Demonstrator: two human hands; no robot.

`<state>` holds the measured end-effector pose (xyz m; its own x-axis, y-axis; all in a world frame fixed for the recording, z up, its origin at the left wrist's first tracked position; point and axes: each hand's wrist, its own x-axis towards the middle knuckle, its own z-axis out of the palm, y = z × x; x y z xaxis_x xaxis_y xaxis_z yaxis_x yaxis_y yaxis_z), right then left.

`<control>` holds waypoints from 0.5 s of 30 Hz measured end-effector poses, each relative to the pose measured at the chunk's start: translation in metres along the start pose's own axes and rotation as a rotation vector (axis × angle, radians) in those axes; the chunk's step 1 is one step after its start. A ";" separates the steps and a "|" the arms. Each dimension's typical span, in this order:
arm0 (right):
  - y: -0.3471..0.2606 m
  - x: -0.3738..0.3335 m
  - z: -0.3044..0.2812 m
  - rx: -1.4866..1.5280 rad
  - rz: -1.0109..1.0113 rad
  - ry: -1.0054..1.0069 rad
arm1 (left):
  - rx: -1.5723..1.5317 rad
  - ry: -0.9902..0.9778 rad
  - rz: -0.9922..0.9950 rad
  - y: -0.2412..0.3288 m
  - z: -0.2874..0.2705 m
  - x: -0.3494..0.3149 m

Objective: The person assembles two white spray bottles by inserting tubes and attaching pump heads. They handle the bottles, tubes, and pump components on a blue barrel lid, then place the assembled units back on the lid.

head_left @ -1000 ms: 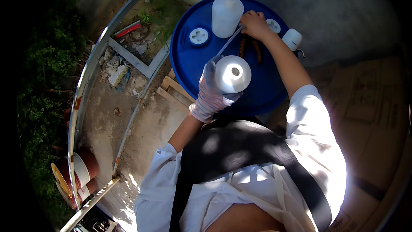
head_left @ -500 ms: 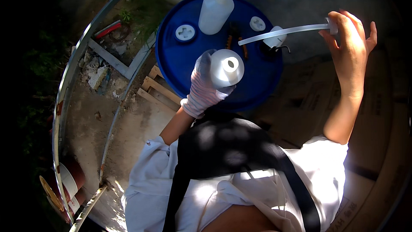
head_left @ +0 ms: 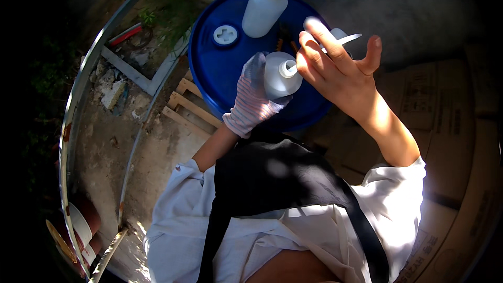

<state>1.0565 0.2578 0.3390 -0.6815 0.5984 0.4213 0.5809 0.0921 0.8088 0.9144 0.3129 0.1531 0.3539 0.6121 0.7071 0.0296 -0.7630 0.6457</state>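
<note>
My left hand [head_left: 250,91], in a striped work glove, is closed around a white squeeze bottle [head_left: 276,76], whose open neck tilts toward the right. Bare and with several fingers spread, my right hand [head_left: 340,71] pinches the bottle's white spout cap with its tube; the fingers hide most of that cap. One end of the tube is at the bottle's mouth, seemingly just inside it. A curved spout tip [head_left: 352,38] sticks out past the back of my right hand. Beyond the held bottle, a second squeeze bottle [head_left: 264,13] with a bent spout stands upright on a blue drum [head_left: 212,73].
A white plug [head_left: 226,35] with a cross-shaped recess sits in the drum top. An orange-handled tool [head_left: 281,39] lies partly hidden near my right hand. A wooden pallet [head_left: 183,99] and curved metal rails [head_left: 70,126] are to the left, cardboard boxes [head_left: 445,120] to the right.
My right hand has swung left and inward with the spout cap, bringing the tube's end to the bottle mouth. The held bottle has tilted rightward and shifted slightly.
</note>
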 end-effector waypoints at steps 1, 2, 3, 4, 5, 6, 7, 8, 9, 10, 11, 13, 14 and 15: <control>-0.008 -0.005 0.006 -0.089 -0.120 -0.022 | 0.000 -0.013 0.005 0.001 0.001 0.001; -0.018 -0.011 0.008 -0.042 -0.123 -0.069 | 0.023 -0.025 -0.006 0.004 0.001 0.002; -0.022 -0.014 0.008 -0.107 -0.159 -0.099 | 0.046 -0.037 -0.018 0.009 -0.002 0.004; -0.028 -0.019 0.009 -0.115 -0.141 -0.136 | 0.075 -0.047 -0.031 0.010 -0.003 0.004; -0.033 -0.024 0.008 -0.123 -0.126 -0.176 | 0.057 -0.076 -0.078 0.006 0.000 0.002; -0.036 -0.030 0.004 0.008 -0.036 -0.141 | 0.034 -0.075 -0.084 0.003 0.005 0.000; -0.038 -0.041 0.007 0.047 -0.015 -0.008 | 0.011 -0.072 -0.087 -0.002 0.009 -0.002; -0.034 -0.049 0.010 0.090 0.007 0.130 | -0.007 -0.065 -0.090 -0.004 0.009 -0.002; -0.029 -0.058 -0.003 0.140 0.000 0.102 | -0.052 -0.029 -0.086 -0.004 0.008 -0.001; -0.024 -0.067 -0.013 0.293 0.079 0.093 | -0.028 -0.023 -0.061 -0.001 0.003 0.002; -0.026 -0.071 -0.009 0.507 0.258 0.028 | -0.005 -0.015 -0.036 0.001 -0.002 0.005; -0.036 -0.074 0.001 0.932 0.632 -0.160 | 0.011 -0.011 -0.007 0.002 -0.003 0.004; -0.043 -0.068 0.007 1.141 0.825 -0.280 | 0.003 -0.010 -0.002 0.002 -0.002 0.004; -0.046 -0.066 0.011 1.342 0.987 -0.383 | -0.005 -0.009 0.004 0.001 -0.003 0.004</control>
<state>1.0794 0.2228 0.2697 0.1599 0.9586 0.2354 0.7597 0.0327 -0.6494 0.9134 0.3148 0.1575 0.3628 0.6075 0.7067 0.0236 -0.7641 0.6447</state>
